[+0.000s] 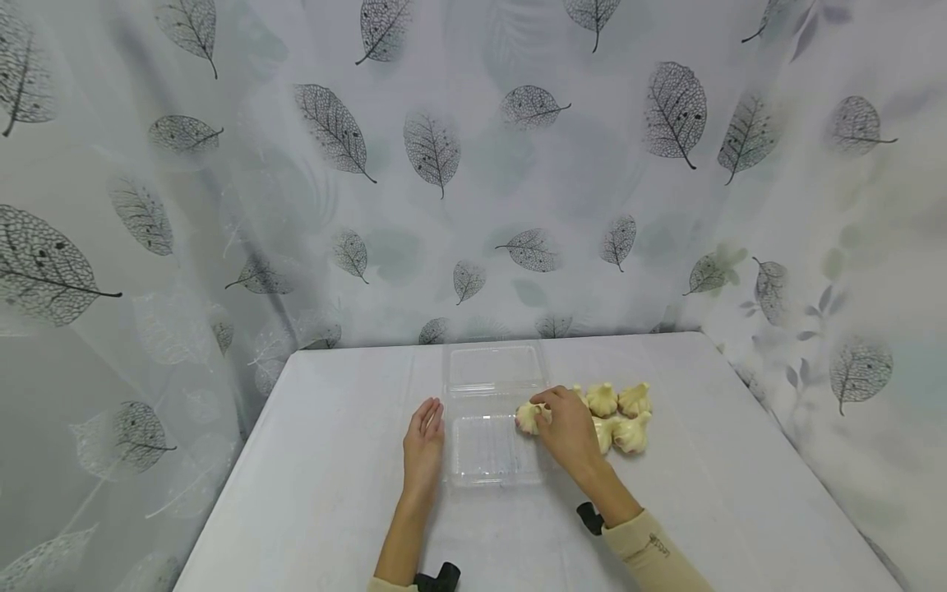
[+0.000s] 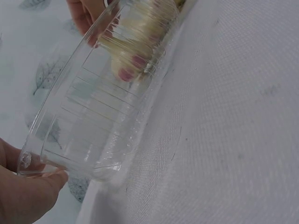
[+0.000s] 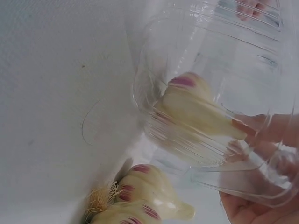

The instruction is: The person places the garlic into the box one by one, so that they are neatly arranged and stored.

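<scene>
My right hand pinches a garlic bulb by its stem at the right side of a clear plastic clamshell box. Through the box wall in the right wrist view, the purple-streaked bulb shows low inside, fingertips at its stem. At the box's left side is my left hand; in the left wrist view its thumb and fingers grip the rim at a corner. More garlic bulbs sit just right of the box, some partly hidden by my right hand.
The box's lid lies folded back towards the far edge of the white-covered table. A leaf-patterned curtain hangs behind and along both sides. Dark wrist-camera mounts sit at both wrists.
</scene>
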### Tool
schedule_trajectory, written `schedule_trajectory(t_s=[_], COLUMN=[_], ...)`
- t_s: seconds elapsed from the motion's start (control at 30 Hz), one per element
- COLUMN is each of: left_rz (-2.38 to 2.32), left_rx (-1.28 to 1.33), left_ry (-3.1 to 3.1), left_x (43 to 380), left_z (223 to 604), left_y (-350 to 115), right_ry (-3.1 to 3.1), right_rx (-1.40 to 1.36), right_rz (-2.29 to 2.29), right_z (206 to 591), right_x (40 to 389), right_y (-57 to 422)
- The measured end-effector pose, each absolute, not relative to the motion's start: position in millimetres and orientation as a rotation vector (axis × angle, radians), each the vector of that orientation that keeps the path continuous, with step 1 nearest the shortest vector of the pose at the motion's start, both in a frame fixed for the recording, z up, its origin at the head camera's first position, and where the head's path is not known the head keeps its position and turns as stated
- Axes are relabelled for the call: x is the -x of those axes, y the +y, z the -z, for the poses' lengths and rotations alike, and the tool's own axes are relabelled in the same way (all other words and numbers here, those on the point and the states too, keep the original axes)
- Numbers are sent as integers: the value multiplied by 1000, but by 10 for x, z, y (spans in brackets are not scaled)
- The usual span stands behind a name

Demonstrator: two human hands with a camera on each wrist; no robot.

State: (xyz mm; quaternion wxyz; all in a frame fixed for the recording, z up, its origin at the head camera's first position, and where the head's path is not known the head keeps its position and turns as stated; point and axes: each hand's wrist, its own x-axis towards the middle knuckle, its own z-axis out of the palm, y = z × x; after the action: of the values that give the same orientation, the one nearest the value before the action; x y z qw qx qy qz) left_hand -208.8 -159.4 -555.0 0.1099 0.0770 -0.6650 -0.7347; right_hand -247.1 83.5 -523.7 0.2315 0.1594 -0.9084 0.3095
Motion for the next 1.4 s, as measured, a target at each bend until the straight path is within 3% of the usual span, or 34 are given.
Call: schedule_trajectory(t_s=[1.4], left_rz=[2148], left_rx=[-234], left_ry=[-1960], left_x=[2074], left_z=[5547], left_y=[-1583], right_ry=[-2455], right_rx=[-297], right_rz=[-855], right_z=[4986], right_x=[2302], right_y=[1141])
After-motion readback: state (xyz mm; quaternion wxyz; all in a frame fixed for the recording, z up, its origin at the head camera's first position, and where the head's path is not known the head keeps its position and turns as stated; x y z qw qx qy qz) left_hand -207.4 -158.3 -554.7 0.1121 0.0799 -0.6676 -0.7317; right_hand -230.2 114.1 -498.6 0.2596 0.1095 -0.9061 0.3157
